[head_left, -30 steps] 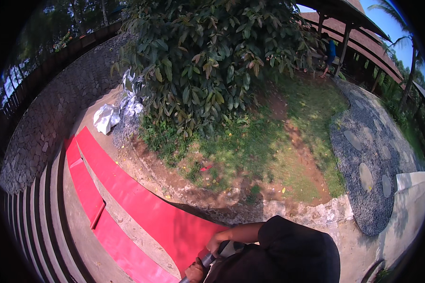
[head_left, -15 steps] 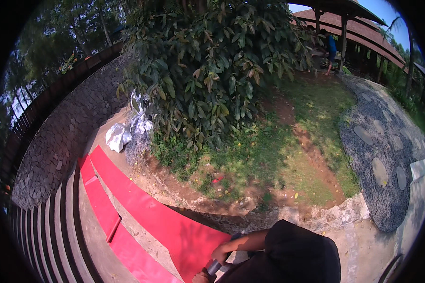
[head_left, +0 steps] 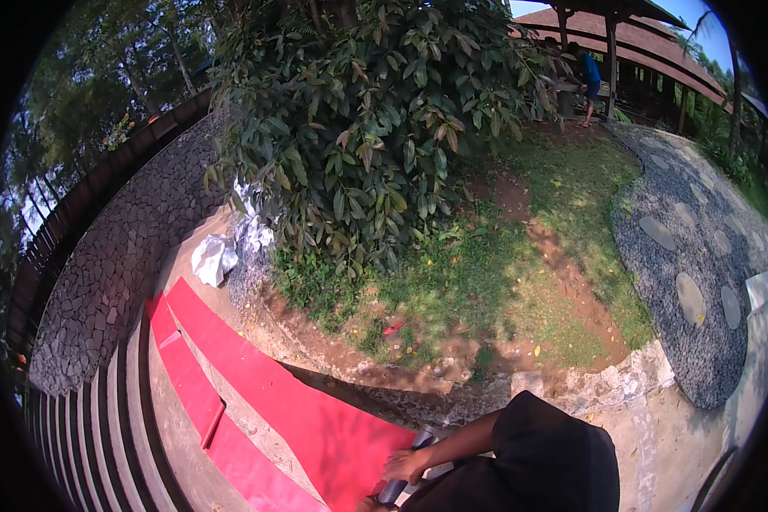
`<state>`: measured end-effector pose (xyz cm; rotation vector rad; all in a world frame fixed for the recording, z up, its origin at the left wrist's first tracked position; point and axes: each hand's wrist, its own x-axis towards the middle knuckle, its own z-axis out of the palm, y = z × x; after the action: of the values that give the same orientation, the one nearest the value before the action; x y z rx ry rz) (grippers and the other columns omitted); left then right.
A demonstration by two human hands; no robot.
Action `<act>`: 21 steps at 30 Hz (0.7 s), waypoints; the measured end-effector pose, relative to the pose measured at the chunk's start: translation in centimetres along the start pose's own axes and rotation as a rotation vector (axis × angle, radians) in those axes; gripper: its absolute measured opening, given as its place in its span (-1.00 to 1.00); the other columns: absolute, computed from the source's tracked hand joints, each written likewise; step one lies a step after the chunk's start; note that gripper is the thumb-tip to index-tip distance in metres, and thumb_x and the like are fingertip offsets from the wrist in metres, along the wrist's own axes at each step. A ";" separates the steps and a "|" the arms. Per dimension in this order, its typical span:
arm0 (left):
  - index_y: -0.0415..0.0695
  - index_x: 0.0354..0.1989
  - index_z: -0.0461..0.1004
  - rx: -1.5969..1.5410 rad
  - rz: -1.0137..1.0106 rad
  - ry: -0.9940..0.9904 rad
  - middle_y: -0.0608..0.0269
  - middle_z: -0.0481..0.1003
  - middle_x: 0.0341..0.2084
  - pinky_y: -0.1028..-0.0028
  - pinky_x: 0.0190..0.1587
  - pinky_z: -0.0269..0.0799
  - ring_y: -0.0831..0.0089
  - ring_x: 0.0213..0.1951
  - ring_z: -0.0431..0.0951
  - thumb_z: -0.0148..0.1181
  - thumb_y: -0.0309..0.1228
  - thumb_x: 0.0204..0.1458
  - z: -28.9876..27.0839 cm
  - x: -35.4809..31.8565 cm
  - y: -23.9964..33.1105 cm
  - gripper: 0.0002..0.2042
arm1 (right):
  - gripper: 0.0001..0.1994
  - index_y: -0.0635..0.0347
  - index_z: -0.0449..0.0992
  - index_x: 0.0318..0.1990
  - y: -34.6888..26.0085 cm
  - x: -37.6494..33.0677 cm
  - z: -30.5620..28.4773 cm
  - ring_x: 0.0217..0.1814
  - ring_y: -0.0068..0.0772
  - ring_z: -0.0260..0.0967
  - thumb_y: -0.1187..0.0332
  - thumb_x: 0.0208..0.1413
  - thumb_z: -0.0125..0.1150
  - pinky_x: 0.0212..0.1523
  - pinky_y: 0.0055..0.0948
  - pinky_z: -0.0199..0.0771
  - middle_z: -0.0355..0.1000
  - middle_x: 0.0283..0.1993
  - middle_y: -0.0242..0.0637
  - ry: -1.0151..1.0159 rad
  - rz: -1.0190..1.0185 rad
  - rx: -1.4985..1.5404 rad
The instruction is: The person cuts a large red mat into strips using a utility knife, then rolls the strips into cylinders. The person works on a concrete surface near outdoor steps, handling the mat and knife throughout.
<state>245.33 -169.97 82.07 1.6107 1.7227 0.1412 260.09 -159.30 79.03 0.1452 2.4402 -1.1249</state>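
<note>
A long red carpet strip [head_left: 264, 384] runs along the paved ground to a dark grey roll [head_left: 422, 438] at its near end. My right hand [head_left: 407, 465] comes in from the right, a black sleeve [head_left: 555, 444] above it, and lies across the middle of the roll with its fingers curved over it. Only a small part of my left hand [head_left: 369, 503] shows at the bottom edge, closed at the roll's lower end; the rest is cut off. To the left, a second red strip [head_left: 188, 384] lies alongside, with a folded ridge across it.
Concrete steps [head_left: 102, 444] descend at the left beside a stone wall [head_left: 128, 247]. Silvery white sheeting [head_left: 214, 259] lies near a large leafy bush [head_left: 358, 128]. Low stone edging borders the grass [head_left: 486, 273]. A pebbled path [head_left: 683, 256] curves at right; a person in blue [head_left: 589, 77] stands far off.
My right hand has moved slightly up and right along the roll, and its fingers have spread more. My left hand has slipped lower, toward the picture's edge. The view has tilted slightly.
</note>
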 end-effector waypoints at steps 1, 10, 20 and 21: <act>-0.11 0.11 0.51 0.007 -0.009 0.013 0.22 0.63 -0.17 0.20 -0.10 0.53 0.30 -0.15 0.61 0.66 -0.09 -0.13 0.1 0.1 0.3 -0.34 | -0.66 0.16 0.58 -0.06 -0.6 -1.5 -0.5 0.05 -0.05 0.49 0.27 -0.02 0.37 0.23 0.01 0.43 0.51 -0.20 -0.15 0.024 0.028 -0.006; -0.13 0.05 0.57 0.014 0.005 0.145 0.29 0.64 -0.21 0.27 -0.10 0.51 0.39 -0.19 0.61 0.69 -0.13 -0.15 3.9 0.0 -1.3 -0.38 | -0.63 0.18 0.69 -0.20 3.6 -2.3 0.7 -0.21 -0.04 0.59 0.18 -0.19 0.46 -0.19 -0.06 0.46 0.59 -0.32 -0.11 -0.087 -0.147 0.305; -0.10 0.16 0.36 0.260 -0.139 0.034 -0.06 0.67 -0.12 0.02 -0.07 0.60 -0.02 -0.02 0.69 0.45 -0.04 0.03 0.2 -7.0 -0.4 -0.38 | -0.52 0.13 0.72 -0.15 -3.7 -6.6 -4.9 -0.11 0.01 0.68 0.10 -0.29 0.47 -0.07 -0.05 0.64 0.69 -0.24 -0.08 -0.029 0.198 -0.036; -0.06 0.12 0.34 0.404 -0.113 0.209 -0.02 0.68 -0.14 -0.01 -0.13 0.64 -0.07 -0.13 0.72 0.44 -0.05 0.00 1.7 -6.7 -0.4 -0.40 | -0.53 0.13 0.72 -0.15 -1.8 -6.1 -4.1 -0.12 0.01 0.68 0.10 -0.27 0.47 -0.08 -0.06 0.63 0.69 -0.24 -0.06 -0.078 0.213 0.116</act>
<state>245.41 -176.73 83.59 1.8298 2.1004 -0.1053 263.62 -156.87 85.28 0.3809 2.2303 -1.1534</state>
